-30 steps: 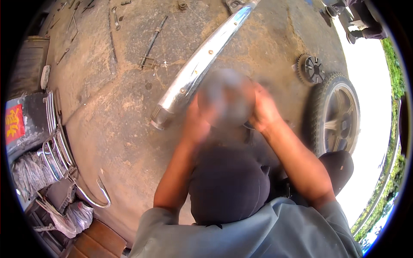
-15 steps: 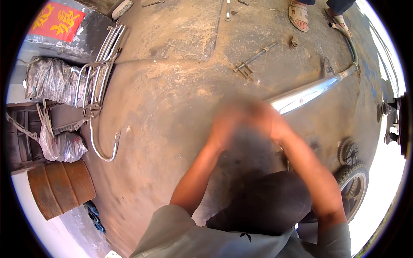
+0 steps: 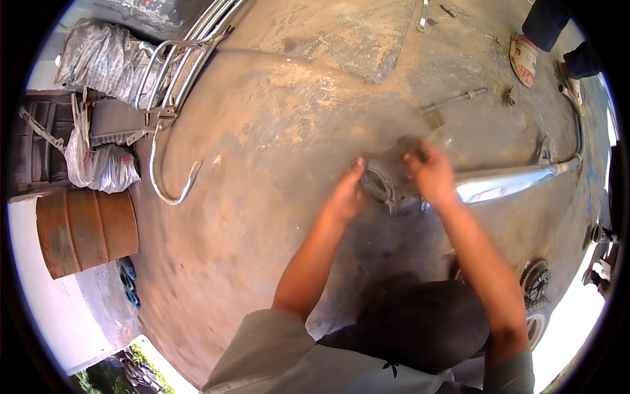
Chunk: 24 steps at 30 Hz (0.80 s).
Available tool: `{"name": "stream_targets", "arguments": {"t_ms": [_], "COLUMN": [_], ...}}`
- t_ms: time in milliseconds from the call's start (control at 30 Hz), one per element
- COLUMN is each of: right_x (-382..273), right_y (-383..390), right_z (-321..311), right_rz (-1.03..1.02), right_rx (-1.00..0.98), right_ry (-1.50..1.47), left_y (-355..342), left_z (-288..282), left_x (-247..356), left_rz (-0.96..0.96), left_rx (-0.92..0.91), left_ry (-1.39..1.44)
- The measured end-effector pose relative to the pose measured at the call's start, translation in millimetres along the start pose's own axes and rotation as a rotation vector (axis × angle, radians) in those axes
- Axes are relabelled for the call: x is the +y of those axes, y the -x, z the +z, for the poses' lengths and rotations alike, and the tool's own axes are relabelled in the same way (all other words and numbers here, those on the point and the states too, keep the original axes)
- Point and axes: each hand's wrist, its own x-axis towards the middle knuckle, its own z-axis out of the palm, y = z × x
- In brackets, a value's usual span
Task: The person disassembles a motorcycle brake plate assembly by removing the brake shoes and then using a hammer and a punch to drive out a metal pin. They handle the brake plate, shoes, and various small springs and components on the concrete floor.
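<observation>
My left hand is closed on the edge of a grey ring-shaped metal part, thumb on top, holding it tilted above the floor. Just right of it, my right hand has bent fingers at a small dark piece, blurred by motion; its kind does not show. The two hands are a short way apart. Beyond my right hand lies a shiny chrome exhaust pipe on the floor.
Another person's sandalled foot stands far right. A long metal rod tool and a spanner lie ahead. At left are a chrome rack, a plastic bag and a rusty drum. A sprocket and wheel are right.
My hands, blurred close together before, are now apart, and the ring-shaped part shows in the left. The view has shifted, moving the floor things rightward and the drum upward.
</observation>
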Motion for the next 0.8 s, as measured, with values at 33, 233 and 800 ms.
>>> {"name": "stream_targets", "arguments": {"t_ms": [33,233,800], "right_x": [2.3,5.3,83.5], "right_y": [1.3,2.0,103.3], "right_z": [2.6,-8.7,-146.3], "right_rz": [-0.083,-0.256,-0.033], "right_rx": [-0.046,-0.228,0.114], "right_ry": [0.041,0.202,0.021], "left_y": [3.5,5.8,-79.2], "left_z": [7.3,24.7,-201.8], "left_x": [-2.9,-27.7,190.9], "left_rz": [0.008,0.060,0.456], "left_rx": [-0.060,-0.139,0.853], "left_ry": [0.038,0.256,-0.087]}}
